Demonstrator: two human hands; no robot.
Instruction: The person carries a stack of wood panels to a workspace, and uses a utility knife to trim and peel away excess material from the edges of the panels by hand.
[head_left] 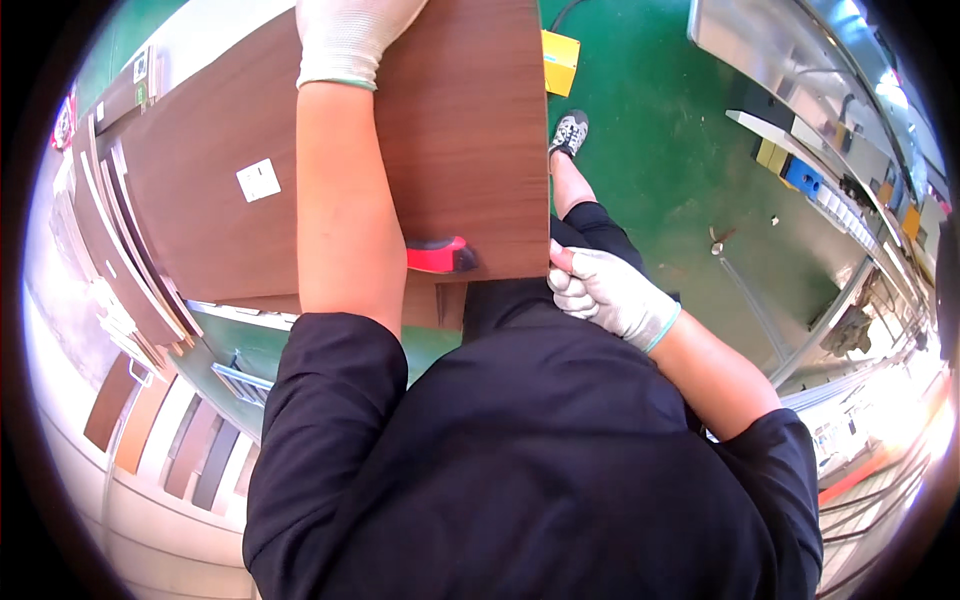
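A dark brown wood-grain board (470,140) lies in front of me. My left hand (350,38), in a white knit glove, reaches across it to the far side; its fingers run out at the upper edge of the view. Beside the board's near right corner is my right hand (608,290), gloved too, with fingers curled and the thumb against the edge. Whatever it pinches, if anything, is hidden. A red and black tool handle (440,257), like a utility knife's, rests on the board near its front edge, partly covered by my left forearm.
Another brown board with a white label (259,180) extends left. Several panels (135,250) stand farther left. A yellow box (560,63) sits beyond the right edge, above the green floor (660,130). My foot (568,132) is on that floor. Metal equipment (800,60) stands at right.
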